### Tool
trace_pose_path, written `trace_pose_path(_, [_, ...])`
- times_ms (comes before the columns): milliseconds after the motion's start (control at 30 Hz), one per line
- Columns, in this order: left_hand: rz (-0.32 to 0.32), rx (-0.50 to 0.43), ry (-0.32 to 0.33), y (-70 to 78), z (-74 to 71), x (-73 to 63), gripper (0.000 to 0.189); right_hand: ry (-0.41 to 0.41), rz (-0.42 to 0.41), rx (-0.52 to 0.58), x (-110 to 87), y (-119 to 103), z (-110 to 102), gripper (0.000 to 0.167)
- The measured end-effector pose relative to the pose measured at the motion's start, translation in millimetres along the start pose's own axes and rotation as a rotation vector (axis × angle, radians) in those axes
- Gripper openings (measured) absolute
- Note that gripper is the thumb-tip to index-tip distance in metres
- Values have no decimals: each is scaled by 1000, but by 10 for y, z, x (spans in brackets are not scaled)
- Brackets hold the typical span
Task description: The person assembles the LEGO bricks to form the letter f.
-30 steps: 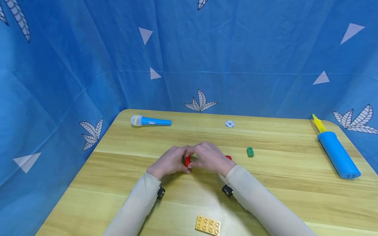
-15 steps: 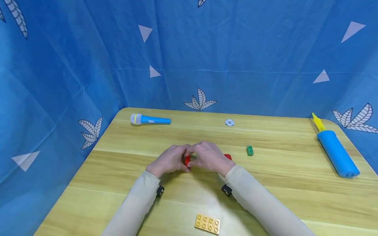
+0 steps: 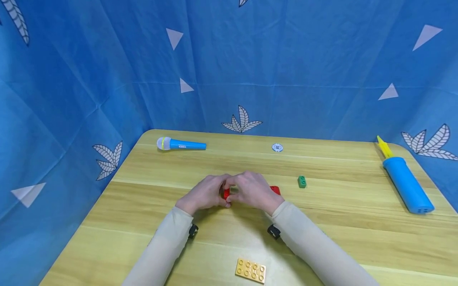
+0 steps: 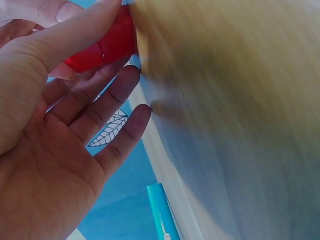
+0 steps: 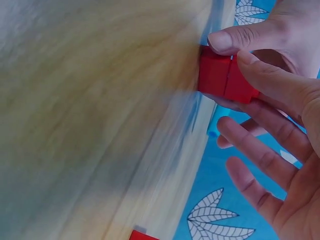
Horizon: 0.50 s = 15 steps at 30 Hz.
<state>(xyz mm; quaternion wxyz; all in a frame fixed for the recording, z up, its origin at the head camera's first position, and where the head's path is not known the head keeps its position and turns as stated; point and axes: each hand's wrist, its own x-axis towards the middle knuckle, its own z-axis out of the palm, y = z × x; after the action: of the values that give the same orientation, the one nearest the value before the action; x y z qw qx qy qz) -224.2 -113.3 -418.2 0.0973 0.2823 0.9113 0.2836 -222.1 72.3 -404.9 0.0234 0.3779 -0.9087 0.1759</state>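
Two red toy bricks (image 5: 215, 75) sit joined with a thin seam between them, low over the wooden table. My left hand (image 3: 205, 193) pinches the lower one between thumb and fingers. The upper one is pinched by my right hand (image 3: 250, 190), thumb on the near face. In the head view the fingers hide most of the red bricks (image 3: 227, 193). The left wrist view shows the seam on the red bricks (image 4: 107, 47) too, with the left hand's other fingers spread loosely below. Another red piece (image 3: 275, 190) lies partly hidden behind my right hand.
A green brick (image 3: 302, 182) lies right of the hands, and a yellow eight-stud brick (image 3: 250, 270) near the front. Along the back are a blue toy microphone (image 3: 182, 144) and a poker chip (image 3: 277, 147). A blue pump (image 3: 408, 184) with a yellow nozzle lies at the right edge.
The head view has shifted slightly, so everything sits a little higher. Both hands keep the same grip on the red bricks.
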Motion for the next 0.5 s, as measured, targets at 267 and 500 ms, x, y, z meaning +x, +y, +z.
trace_pose_path(267, [-14,-4,-8,13,-4,-5,45,19,14,-6,-5,-16,-1,23])
trace_pose_path(500, [-15,-4,-4,17,-5,-1,45,15,41,-17,5,-33,-11,24])
